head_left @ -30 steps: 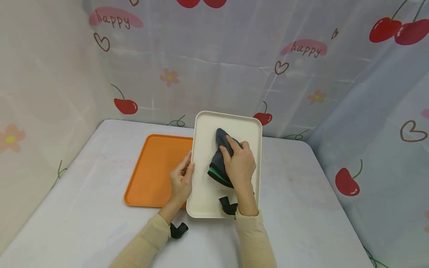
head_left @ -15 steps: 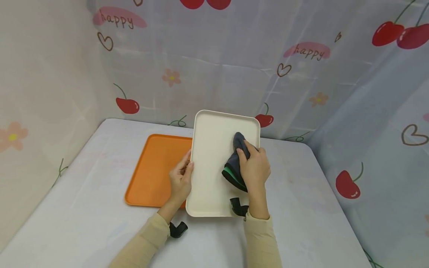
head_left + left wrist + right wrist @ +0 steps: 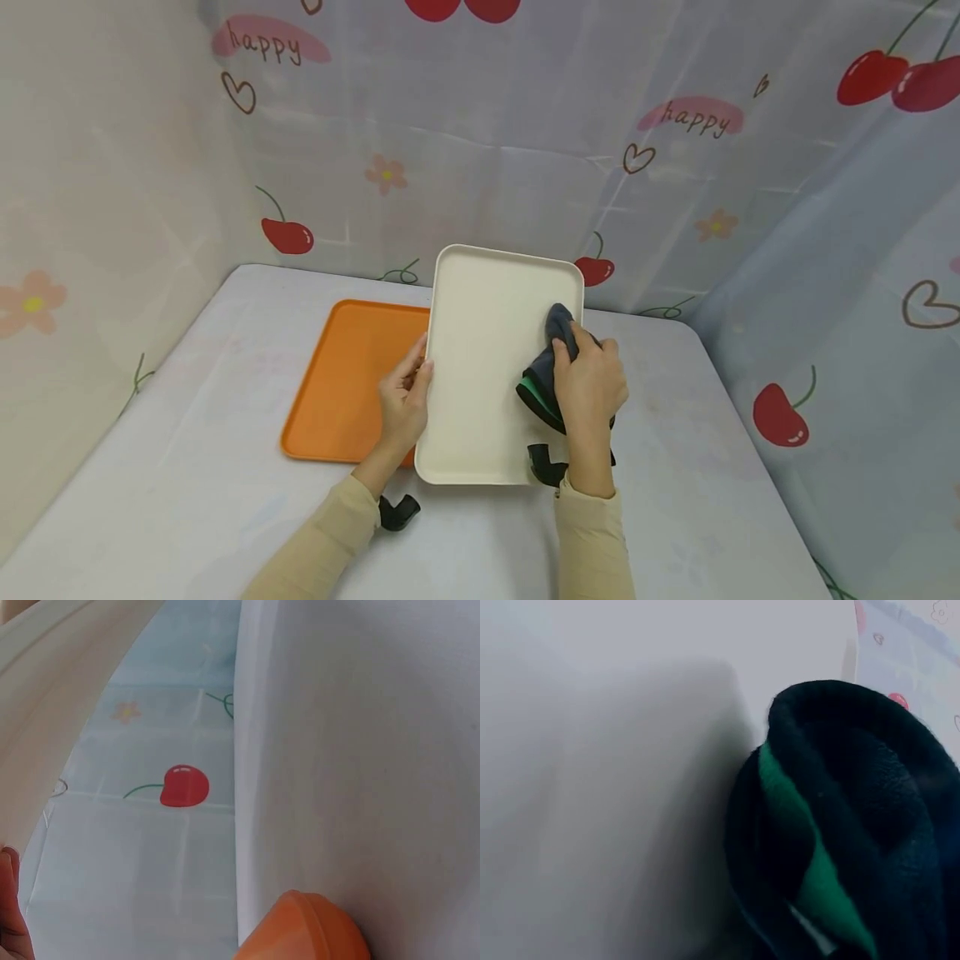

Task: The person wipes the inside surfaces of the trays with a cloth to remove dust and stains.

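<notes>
In the head view a cream rectangular tray [image 3: 480,358] is held up at a tilt above the table. My left hand [image 3: 402,400] grips its left edge, and only a bit of that hand shows in the left wrist view beside the pale tray [image 3: 52,705]. My right hand [image 3: 592,383] holds a bunched dark grey cloth [image 3: 542,371] with green and black edging against the tray's right side. Close up in the right wrist view, folds of the cloth [image 3: 855,840] lie by the pale tray surface [image 3: 630,750]; the right fingers are hidden there.
An orange tray [image 3: 345,383] lies on the white-covered table [image 3: 697,417], partly behind the cream tray and left hand. Black angled pieces [image 3: 399,512] show at both wrists. Curtains [image 3: 480,167] printed with cherries hang at the back and sides.
My right hand has moved the cloth from the middle of the cream tray to its right edge, slightly downward. The left hand and tray have stayed nearly still.
</notes>
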Available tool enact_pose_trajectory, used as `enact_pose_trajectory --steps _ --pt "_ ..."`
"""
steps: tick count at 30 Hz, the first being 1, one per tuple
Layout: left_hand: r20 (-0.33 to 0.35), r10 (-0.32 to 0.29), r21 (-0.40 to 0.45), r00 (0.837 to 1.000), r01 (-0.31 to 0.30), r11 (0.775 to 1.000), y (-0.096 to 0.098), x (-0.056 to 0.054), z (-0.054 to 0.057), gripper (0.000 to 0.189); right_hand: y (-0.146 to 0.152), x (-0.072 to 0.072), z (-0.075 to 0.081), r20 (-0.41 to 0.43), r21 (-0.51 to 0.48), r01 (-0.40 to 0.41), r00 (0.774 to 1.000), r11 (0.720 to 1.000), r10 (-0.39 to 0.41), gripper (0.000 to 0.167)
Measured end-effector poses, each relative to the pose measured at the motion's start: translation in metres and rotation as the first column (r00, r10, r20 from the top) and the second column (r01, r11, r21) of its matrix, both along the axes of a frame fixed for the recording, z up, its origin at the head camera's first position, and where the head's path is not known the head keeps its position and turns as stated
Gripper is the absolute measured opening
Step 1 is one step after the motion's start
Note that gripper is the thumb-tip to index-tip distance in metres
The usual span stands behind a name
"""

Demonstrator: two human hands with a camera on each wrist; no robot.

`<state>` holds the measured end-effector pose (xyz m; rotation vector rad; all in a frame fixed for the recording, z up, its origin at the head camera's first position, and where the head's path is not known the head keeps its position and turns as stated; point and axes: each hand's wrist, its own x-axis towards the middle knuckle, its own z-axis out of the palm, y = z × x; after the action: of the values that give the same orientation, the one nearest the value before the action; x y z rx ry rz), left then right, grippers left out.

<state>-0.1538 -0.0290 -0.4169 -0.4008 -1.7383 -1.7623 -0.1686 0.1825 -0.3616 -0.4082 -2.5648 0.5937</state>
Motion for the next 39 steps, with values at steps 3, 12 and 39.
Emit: enact_pose_trajectory --steps 3,12,39 --pt "0.003 0.002 0.005 1.0 -0.002 1.0 -0.001 -0.001 0.001 0.034 0.002 0.0 0.001 -0.005 0.015 0.018 1.0 1.0 -0.017 0.04" --pt "0.053 -0.013 0.031 0.999 0.011 0.999 -0.002 -0.003 -0.001 0.035 0.003 0.0 0.0 -0.01 0.024 0.012 1.0 1.0 -0.011 0.041" --pt "0.049 -0.031 0.041 0.998 0.029 0.999 -0.003 -0.003 -0.006 0.035 -0.023 0.006 -0.006 -0.077 0.071 -0.065 0.995 0.995 0.07 0.04"
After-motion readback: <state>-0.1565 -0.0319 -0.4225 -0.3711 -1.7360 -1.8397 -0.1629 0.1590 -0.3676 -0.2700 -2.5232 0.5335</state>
